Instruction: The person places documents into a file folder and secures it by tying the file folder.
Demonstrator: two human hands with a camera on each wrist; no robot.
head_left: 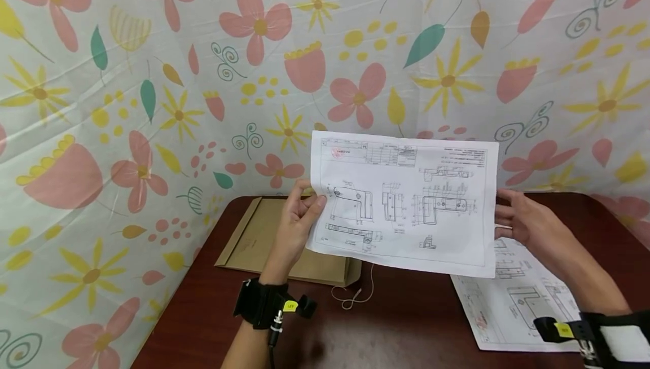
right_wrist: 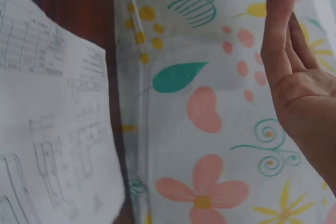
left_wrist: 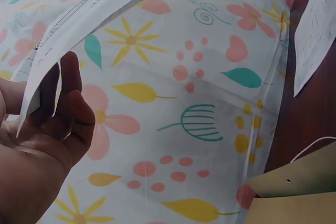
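Two printed sheets of technical drawings show, one brown envelope, one loop of string, and two hands. The first drawing sheet (head_left: 406,202) is held up in the air above the dark wooden table (head_left: 406,324), in front of the flowered cloth backdrop (head_left: 152,75). Its long axis runs side to side, with a slight downward tilt toward the person's right, and its printed face is turned to the person; the title block sits along the top edge, so the print appears upside down.

The left hand (head_left: 297,219) pinches this sheet at its left edge, thumb on the printed face and fingers curled behind it; the left wrist view shows the paper (left_wrist: 79,19) caught between thumb and fingers. The right hand (head_left: 525,222) is just beside the sheet's right edge with fingers straight and relaxed, and the right wrist view shows an open palm (right_wrist: 299,77) holding nothing.

The second drawing sheet (head_left: 513,301) lies flat on the table, below and to the right of the held sheet. The brown envelope (head_left: 264,239) lies flat on the table behind and below the held sheet's left side, and the string (head_left: 352,295) curls on the table just beside the envelope's near right corner.
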